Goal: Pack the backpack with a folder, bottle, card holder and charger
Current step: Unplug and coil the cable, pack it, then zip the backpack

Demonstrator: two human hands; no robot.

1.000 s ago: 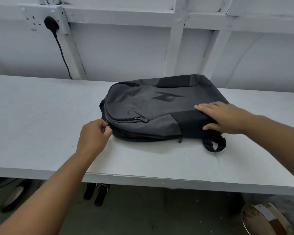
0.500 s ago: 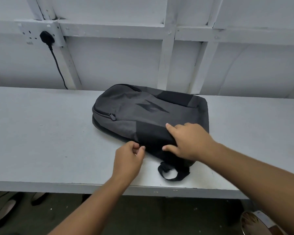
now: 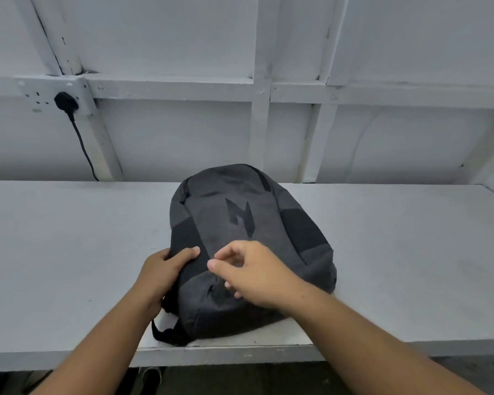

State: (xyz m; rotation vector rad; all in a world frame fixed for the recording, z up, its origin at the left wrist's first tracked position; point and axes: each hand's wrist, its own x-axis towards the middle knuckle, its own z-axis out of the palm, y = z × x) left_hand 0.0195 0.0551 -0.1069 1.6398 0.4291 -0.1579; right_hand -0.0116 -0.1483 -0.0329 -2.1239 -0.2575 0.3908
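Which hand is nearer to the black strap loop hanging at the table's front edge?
Left. The left hand grips the grey backpack just above the black strap loop; the right hand sits farther right.

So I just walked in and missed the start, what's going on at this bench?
A person is handling a dark grey fabric backpack lying flat on the white painted bench. The left hand grips its near left edge, and the right hand rests on its near end, fingers loosely curled. The backpack looks closed. No folder, bottle, card holder or charger is in view.
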